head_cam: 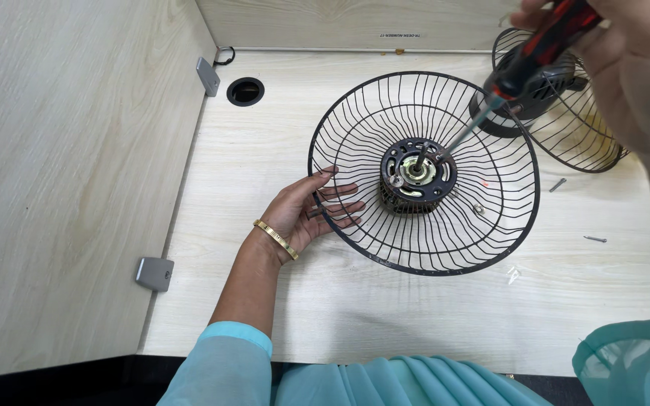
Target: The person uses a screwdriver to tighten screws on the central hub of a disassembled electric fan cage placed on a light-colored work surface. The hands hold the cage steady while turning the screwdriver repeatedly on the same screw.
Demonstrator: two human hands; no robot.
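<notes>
The left hand (306,210) lies palm up under the left rim of the grille (424,173), fingers spread and poking through the wires. The grille sits dished upward on the desk (265,150), just right of that hand. At its centre is the motor (417,177), with a shaft standing in the middle. The screwdriver (524,68) slants down from the upper right, its tip meeting the motor's top face. The right hand (626,60) is closed around the red and black handle, above and right of the grille. Behind it lies a second grille (566,113). Loose screws (558,184) rest on the desk at right.
</notes>
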